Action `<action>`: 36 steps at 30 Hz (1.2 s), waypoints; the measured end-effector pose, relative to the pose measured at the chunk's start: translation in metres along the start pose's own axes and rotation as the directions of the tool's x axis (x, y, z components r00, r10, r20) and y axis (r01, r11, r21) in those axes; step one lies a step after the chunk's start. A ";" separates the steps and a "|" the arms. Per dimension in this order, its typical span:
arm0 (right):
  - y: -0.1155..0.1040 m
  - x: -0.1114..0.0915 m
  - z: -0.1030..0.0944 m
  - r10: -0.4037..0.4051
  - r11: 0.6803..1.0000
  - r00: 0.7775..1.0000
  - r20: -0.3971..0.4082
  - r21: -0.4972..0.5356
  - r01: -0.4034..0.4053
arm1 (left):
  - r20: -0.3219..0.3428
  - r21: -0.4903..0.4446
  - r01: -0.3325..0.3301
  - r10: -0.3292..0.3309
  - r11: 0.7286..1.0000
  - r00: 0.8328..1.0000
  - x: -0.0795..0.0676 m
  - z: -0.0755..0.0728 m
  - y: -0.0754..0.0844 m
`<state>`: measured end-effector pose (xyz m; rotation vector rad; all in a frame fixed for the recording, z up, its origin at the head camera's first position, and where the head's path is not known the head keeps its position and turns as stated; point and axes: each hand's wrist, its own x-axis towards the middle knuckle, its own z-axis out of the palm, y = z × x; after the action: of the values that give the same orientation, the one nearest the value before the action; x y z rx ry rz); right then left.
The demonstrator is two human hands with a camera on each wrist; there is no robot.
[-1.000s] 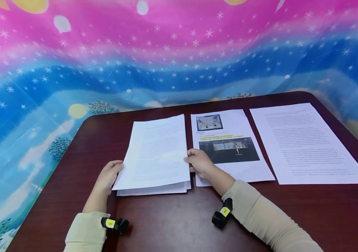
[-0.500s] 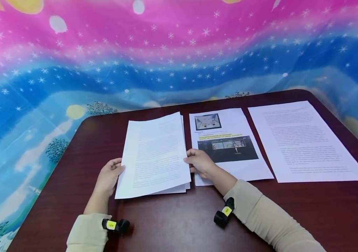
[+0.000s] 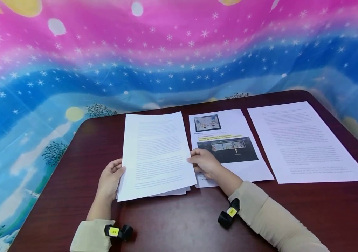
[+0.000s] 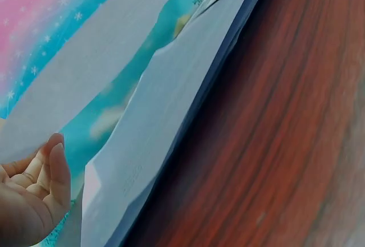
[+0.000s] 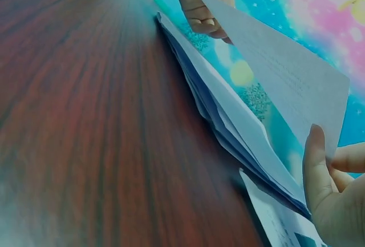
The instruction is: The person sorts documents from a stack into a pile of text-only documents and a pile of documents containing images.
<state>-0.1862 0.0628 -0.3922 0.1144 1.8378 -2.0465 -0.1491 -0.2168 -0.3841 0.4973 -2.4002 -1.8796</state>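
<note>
Both hands hold one printed sheet of paper (image 3: 157, 150) by its side edges. The left hand (image 3: 109, 178) pinches its left edge and the right hand (image 3: 205, 162) its right edge, thumb on the printed face. Under it lies a paper stack (image 3: 174, 192), mostly hidden in the head view. Both wrist views show a gap between the raised sheet (image 5: 296, 81) and the stack (image 4: 148, 116), whose layers are slightly uneven.
Right of the stack, partly behind the right hand, lies a page with pictures (image 3: 226, 168). A text page (image 3: 305, 147) lies farther right. All rest on a dark wooden table (image 3: 166, 224), with a patterned cloth backdrop (image 3: 172, 77) behind it.
The top sheet has come up off the stack and turned, its lower edge now nearer the person and slightly right. Both hands have shifted slightly right with it. The two pages at right stay put.
</note>
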 end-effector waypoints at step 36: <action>-0.013 -0.030 -0.068 -0.104 0.982 0.995 0.005 -0.158 0.104 | 0.164 -0.188 -0.119 0.150 0.975 0.975 -0.012 0.048 0.014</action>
<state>-0.1761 0.1369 -0.3806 -0.0224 2.0391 -1.9591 -0.1523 -0.1658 -0.3812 0.1561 -2.2689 -2.1305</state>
